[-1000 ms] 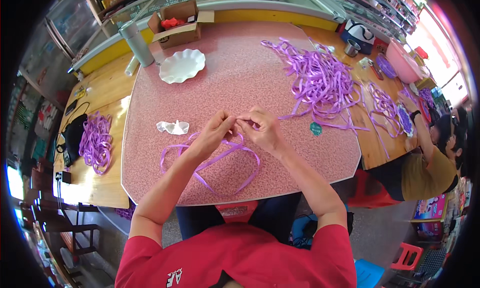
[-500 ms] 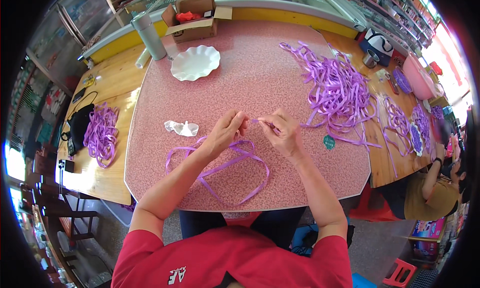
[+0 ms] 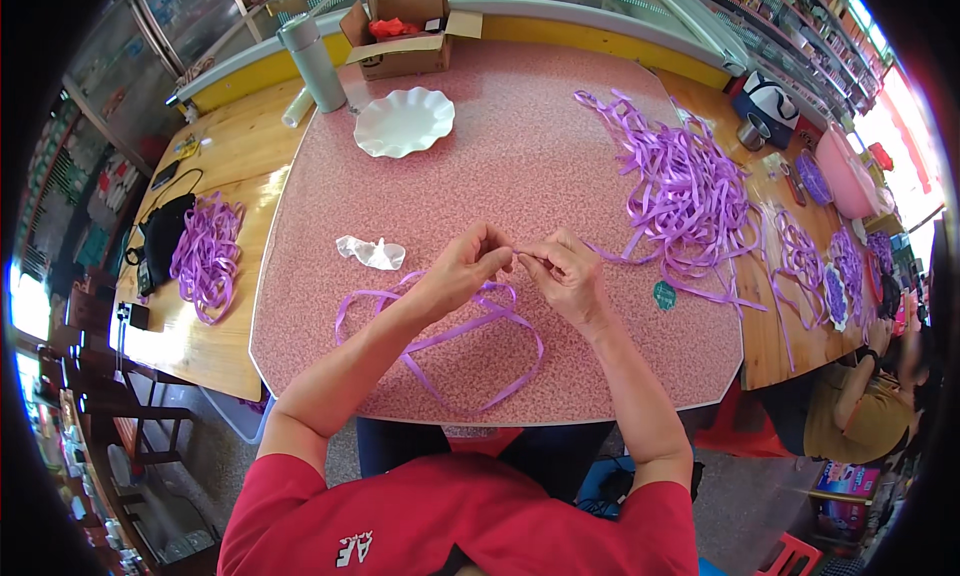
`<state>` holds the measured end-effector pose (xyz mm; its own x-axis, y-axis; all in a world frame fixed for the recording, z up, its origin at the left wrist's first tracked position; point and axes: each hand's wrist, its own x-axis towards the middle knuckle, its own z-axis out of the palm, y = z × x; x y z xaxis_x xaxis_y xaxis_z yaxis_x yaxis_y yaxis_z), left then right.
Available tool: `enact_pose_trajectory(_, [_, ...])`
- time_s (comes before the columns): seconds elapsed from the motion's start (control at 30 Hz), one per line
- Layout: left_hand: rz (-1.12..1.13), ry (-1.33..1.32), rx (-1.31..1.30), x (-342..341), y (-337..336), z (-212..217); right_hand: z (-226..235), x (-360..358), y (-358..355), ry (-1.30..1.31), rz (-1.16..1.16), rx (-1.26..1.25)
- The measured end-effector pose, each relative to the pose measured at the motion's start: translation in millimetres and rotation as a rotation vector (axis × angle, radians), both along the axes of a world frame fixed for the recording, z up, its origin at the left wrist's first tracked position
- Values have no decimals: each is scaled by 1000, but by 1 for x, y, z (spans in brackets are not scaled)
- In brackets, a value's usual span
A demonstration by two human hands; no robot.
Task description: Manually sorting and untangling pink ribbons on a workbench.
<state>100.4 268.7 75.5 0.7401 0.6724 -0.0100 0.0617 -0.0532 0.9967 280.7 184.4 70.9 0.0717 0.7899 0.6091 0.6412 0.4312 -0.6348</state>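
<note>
Here we pinch the limp, light purple ribbon (image 3: pixel 470 331) between left hand (image 3: pixel 468 268) and right hand (image 3: pixel 563 271), loops trailing toward six o'clock.

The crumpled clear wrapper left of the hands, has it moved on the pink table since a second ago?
No. The crumpled wrapper lies at the same spot on the pink table, just left of the left hand.

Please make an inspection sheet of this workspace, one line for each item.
Surface: pink speckled table top.
Job's things: long purple ribbon looped on the table, pinched at one spot by both hands.
Clutter: crumpled clear wrapper, white scalloped plate, big purple ribbon heap, open cardboard box.
Grippers: left hand and right hand, fingertips together.
Cables: black cable on wooden side table.
Surroundings: seated person at right.
</note>
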Motion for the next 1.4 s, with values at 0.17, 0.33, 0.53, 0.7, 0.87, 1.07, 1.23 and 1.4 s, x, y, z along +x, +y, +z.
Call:
enact_pose_trajectory(0.17, [9, 62, 70, 6, 1, 8, 2, 1, -1, -49, -20, 34])
enact_pose_trajectory(0.33, [-55, 159, 136, 10, 0, -3, -1, 5, -2, -144, -33, 68])
enact_pose_trajectory(0.53, [-44, -20, -14, 3, 2, -9, -5, 12, -2, 376, 118, -244])
enact_pose_trajectory(0.7, [-40, -67, -140, -5, 6, -9, 6, 13, -5, 806, 201, -473])
enact_pose_trajectory(0.87, [-35, -208, -262, -7, 2, -7, 11, 10, -3, 1068, 198, -483])
enact_pose_trajectory(1.07, [102, -407, -324, -1, -9, -2, 5, -5, -1, 1002, 177, -651])
enact_pose_trajectory(1.23, [183, -75, 810, 8, -3, 11, -1, 5, -7, 1017, 212, -592])
enact_pose_trajectory(1.4, [68, 17, 1284, 6, -1, 24, -2, 2, -2, 982, 161, -615])
